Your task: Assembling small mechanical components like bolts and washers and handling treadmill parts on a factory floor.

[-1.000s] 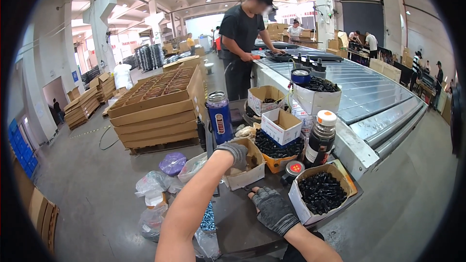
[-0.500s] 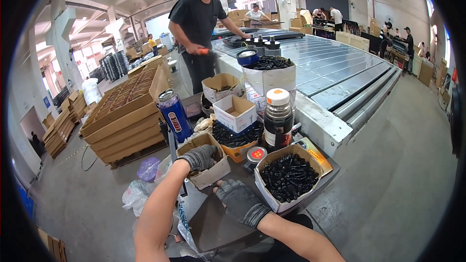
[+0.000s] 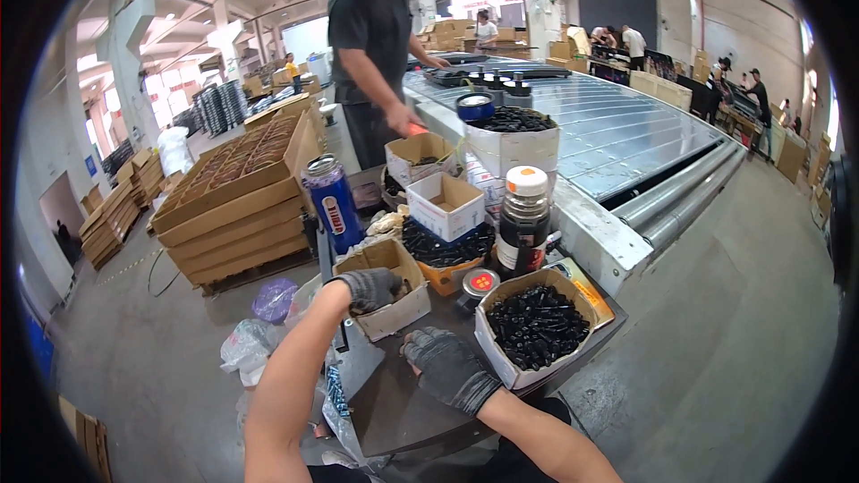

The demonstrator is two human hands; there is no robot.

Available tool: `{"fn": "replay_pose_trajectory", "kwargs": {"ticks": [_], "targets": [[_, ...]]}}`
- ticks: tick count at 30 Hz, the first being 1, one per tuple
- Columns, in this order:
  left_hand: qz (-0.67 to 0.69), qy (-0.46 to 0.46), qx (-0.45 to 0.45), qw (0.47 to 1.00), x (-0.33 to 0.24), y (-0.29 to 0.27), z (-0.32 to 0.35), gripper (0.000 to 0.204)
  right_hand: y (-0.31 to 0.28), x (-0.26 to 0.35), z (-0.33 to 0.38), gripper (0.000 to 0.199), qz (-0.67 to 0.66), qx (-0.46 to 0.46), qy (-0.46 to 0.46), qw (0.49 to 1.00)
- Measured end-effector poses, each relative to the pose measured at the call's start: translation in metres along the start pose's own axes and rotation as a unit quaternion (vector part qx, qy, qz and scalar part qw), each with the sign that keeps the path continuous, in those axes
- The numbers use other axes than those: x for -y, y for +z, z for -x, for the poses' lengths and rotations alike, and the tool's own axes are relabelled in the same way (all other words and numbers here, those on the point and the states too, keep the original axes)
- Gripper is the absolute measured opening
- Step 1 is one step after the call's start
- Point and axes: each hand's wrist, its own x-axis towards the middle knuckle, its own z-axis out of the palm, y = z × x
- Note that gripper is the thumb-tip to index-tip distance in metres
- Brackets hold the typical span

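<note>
My left hand (image 3: 371,291), in a grey knit glove with bare fingertips, reaches into an open cardboard box (image 3: 400,317). Its fingers are curled down inside the box, and what they hold, if anything, is hidden. My right hand (image 3: 447,370), gloved the same way, hovers low over the dark tabletop (image 3: 403,416). Its fingers are bent in and closed; whatever is in them cannot be made out. Close to its right stands a white box (image 3: 495,353) full of small black parts (image 3: 540,324). Just beyond lies a small round jar (image 3: 480,284) with a red-marked lid.
Behind are a small white carton (image 3: 447,212), a dark bottle (image 3: 524,225) with a white cap and a blue can (image 3: 332,206). A metal roller conveyor (image 3: 617,148) runs along the right. Across the table stands a co-worker (image 3: 371,45). Stacked cardboard trays (image 3: 237,188) stand at left.
My left hand stays in the box, its fingers shifted slightly. My right hand has barely moved. The co-worker's arm with the orange item has lowered toward the boxes. The whole view has shifted slightly.
</note>
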Motion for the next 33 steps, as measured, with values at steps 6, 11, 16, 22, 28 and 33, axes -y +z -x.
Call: {"fn": "replay_pose_trajectory", "kwargs": {"ticks": [6,11,16,22,28,33], "targets": [[-0.01,0.003,-0.015,1.0,0.0,0.003,-0.011,0.033,-0.01,-0.002,-0.002,0.035,-0.081,0.038,0.011,0.996],[0.034,0.001,0.001,0.999,0.008,0.003,-0.002,0.033,-0.001,-0.009,-0.003,0.026,-0.108,-0.105,0.046,0.988],[0.04,0.035,0.047,0.997,0.012,0.003,0.002,0.036,-0.015,0.007,-0.008,0.018,-0.051,-0.04,0.058,0.996],[-0.039,0.009,0.05,0.998,0.013,0.013,-0.018,0.036,-0.009,0.0,-0.008,0.018,-0.023,0.002,0.068,0.997],[-0.028,-0.006,-0.057,0.998,0.016,0.009,-0.003,0.033,-0.01,0.001,-0.008,0.014,-0.039,-0.01,0.073,0.997],[0.078,0.056,-0.273,0.957,0.014,-0.006,0.054,0.024,-0.009,0.002,-0.007,0.014,-0.04,-0.048,0.042,0.997]]}}
